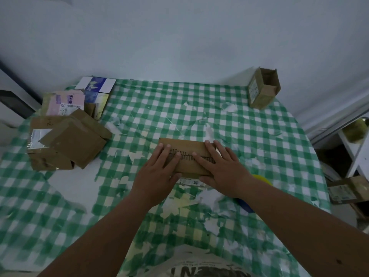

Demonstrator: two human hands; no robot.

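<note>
Presses both palms down on a small brown cardboard box (187, 145) lying flat on the green-and-white checked tablecloth (199, 108). Lays the left hand (159, 170) over the box's left end, fingers straight and slightly spread, grasping nothing, thumb at the near edge. Lays the right hand (221, 168) over the box's right end in the same way, fingers straight and released, thumb along the near edge. Leaves a strip of the box's top bare between the two hands, crossed by a row of short dark marks (187, 156). Shows a white printed label (188, 181) poking out at the box's near edge, between the thumbs.

Has, well to the left of the box, a heap of flattened brown cartons (69, 140). Has, farther left and behind the box, a pink packet (65, 101) and a blue-and-white carton (97, 86) touching that heap. Has, well to the right and behind the box, an open-topped carton (261, 90) standing upright at the cloth's far corner. Half hides, just right of the box under the right forearm, something yellow and blue (263, 179), too covered to name. Shows, far right of the box and off the cloth, a taped carton (347, 189).
</note>
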